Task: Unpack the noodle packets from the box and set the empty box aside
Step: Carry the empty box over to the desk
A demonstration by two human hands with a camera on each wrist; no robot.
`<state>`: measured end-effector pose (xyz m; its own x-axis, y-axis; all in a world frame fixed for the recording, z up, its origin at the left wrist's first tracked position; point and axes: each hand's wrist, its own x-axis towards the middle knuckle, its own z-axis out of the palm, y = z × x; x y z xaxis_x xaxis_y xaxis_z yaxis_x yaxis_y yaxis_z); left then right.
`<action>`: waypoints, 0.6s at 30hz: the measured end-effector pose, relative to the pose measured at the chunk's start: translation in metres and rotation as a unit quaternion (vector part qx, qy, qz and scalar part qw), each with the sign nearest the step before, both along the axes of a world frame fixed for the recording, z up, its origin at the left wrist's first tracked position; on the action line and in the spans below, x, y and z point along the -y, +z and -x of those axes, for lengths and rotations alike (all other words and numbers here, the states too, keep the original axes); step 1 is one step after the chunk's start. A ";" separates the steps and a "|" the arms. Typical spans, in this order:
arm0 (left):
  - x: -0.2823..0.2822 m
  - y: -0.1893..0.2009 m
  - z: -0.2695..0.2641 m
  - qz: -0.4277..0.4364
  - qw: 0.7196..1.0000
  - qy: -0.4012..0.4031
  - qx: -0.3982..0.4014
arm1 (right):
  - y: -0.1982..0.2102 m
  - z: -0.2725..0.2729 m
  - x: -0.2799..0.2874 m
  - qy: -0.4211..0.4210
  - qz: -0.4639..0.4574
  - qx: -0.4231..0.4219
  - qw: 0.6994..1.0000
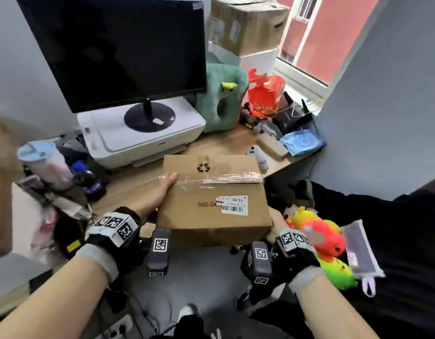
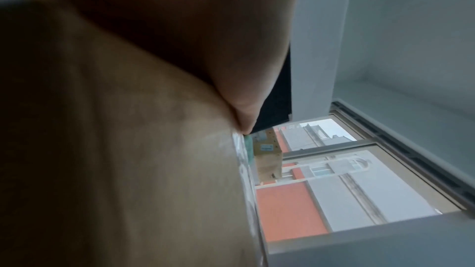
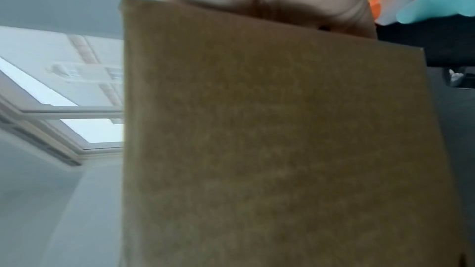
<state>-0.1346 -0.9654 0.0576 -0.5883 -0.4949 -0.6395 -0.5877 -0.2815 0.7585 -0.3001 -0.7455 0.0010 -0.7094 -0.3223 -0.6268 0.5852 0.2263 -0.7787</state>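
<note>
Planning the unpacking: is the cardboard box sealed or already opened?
Sealed. The box has its flaps closed, with clear tape across the seam.

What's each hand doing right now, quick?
Left hand: holding the taped brown cardboard box, thumb on top.
Right hand: holding that box's right side, fingers hidden.

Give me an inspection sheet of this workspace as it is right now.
Surface: wooden desk, crowded at back and sides.
Job's things: cardboard box, taped shut, held at the desk's front edge; no noodle packets seen.
Clutter: monitor on printer, green plush, red bag, blue packet, tumbler, bottle.
Hands: left hand grips the box's left side, thumb on top; right hand supports its right corner, fingers hidden.
Cables: loose cables and a power strip on the floor.
Surroundings: window at back right; plush toys to the right.
</note>
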 end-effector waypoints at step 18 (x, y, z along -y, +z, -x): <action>0.082 -0.065 0.053 -0.003 0.987 0.158 0.009 | -0.068 0.120 0.161 0.190 -0.114 0.052 0.974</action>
